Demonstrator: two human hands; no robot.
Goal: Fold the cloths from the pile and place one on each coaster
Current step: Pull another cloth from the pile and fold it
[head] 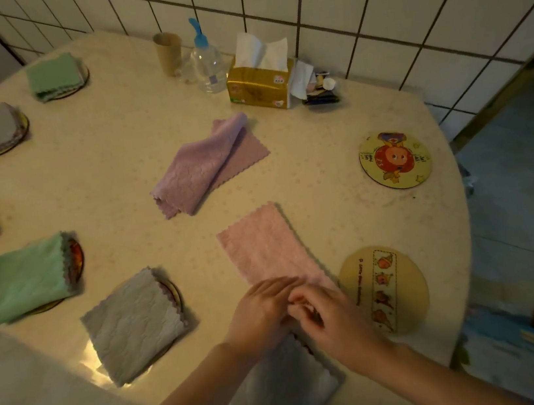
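A pink cloth (261,244), folded into a long strip, lies on the table in front of me. My left hand (260,313) and my right hand (329,317) meet at its near end, fingers curled on the edge. A loosely folded lilac cloth (205,166) lies at the table's middle. Two round coasters are bare: a yellow one with a red cartoon figure (395,159) at the right, a beige one (387,288) beside my right hand. A grey folded cloth (281,389) lies under my forearms. At the left, folded green and grey cloths (29,277) each cover a coaster.
At the back by the tiled wall stand a paper cup (168,53), a pump bottle (206,63), a tissue box (261,83) and a small tray of odds and ends (322,90). The table's curved edge (458,209) drops to the floor on the right.
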